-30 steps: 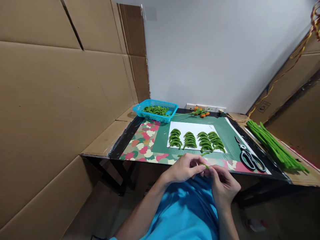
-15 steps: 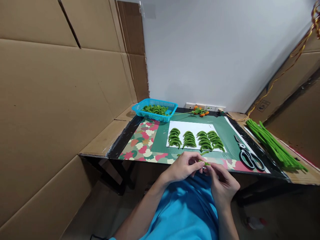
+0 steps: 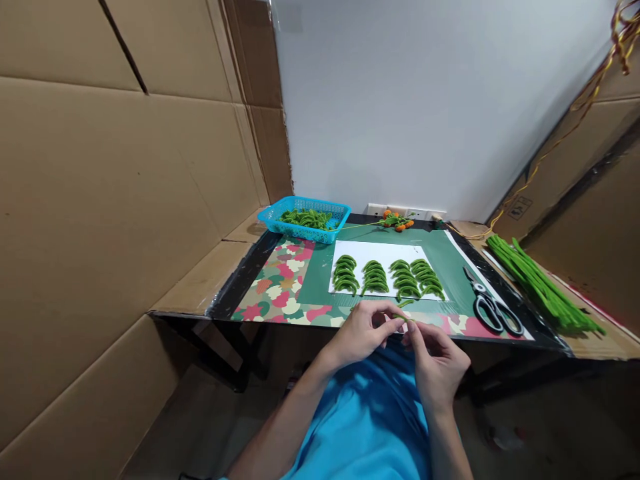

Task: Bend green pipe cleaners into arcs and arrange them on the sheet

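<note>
Both hands meet just in front of the table's near edge. Between the thumb and fingertips of my left hand point(image 3: 363, 331) is a short piece of fuzzy green pipe cleaner point(image 3: 403, 318). My right hand point(image 3: 439, 360) pinches its other end, thumb and forefinger together. Fingers cover much of the piece. Just beyond them, another short green piece point(image 3: 406, 303) lies on the mat. Behind it, a white sheet point(image 3: 380, 251) bears columns of curved green pipe-cleaner shapes point(image 3: 375, 277), set one above another.
At the back left stands a blue basket point(image 3: 306, 233) with many green pieces. Orange flowers on a stem point(image 3: 397, 221) lie at the back. Black-handled scissors point(image 3: 493, 312) rest at the right, beside a bundle of long green pipe cleaners point(image 3: 545, 287). Cardboard walls point(image 3: 125, 200) flank the table.
The view has shifted slightly, so the table sits a little further left. My fingertips have turned a little about the green piece, and less of it shows. Nothing on the sheet has moved.
</note>
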### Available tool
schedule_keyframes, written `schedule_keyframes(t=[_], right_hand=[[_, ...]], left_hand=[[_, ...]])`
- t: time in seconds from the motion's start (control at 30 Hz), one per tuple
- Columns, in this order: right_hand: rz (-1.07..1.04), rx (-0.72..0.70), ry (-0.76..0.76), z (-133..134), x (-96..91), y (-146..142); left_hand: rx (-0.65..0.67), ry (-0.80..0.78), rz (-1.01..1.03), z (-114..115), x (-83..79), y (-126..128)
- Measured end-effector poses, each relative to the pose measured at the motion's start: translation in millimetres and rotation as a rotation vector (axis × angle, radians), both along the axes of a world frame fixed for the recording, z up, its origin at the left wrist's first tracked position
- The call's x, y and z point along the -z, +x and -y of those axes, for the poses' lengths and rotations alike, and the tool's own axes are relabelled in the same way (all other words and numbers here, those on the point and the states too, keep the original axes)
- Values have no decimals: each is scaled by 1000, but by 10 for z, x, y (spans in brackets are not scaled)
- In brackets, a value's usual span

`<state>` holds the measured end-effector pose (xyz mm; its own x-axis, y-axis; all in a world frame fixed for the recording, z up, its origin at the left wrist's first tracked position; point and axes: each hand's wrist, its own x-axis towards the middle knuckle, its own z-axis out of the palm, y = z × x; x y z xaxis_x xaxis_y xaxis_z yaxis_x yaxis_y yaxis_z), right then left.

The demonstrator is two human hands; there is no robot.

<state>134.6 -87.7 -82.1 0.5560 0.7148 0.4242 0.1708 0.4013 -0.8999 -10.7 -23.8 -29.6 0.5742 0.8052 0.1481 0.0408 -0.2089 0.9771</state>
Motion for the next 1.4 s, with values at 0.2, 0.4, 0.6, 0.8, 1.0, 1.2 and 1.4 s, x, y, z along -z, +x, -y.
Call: schedule_keyframes(t=[0.2, 0.4, 0.6, 0.8, 1.0, 1.2, 1.4], right_hand=[[-176, -108, -65, -15, -87, -22], [-460, -246, -126, -53, -133, -59], [-522, -230, -148, -16, -189, -146], [39, 62, -80, 46, -175, -104], [162, 10, -33, 56, -180, -149], [-5, 26, -83, 101, -244, -334], [37, -1, -67, 92, -353, -206]], left_hand=[[-16, 51, -42, 28, -14, -6], [-30, 140, -100, 47, -14, 7], [-41, 141, -87, 74, -16, 7], [-101, 153, -113, 62, 0, 28], [-131, 164, -107, 58, -5, 1], [-117, 133, -31, 43, -30, 31], [-75, -18, 87, 15, -13, 37]])
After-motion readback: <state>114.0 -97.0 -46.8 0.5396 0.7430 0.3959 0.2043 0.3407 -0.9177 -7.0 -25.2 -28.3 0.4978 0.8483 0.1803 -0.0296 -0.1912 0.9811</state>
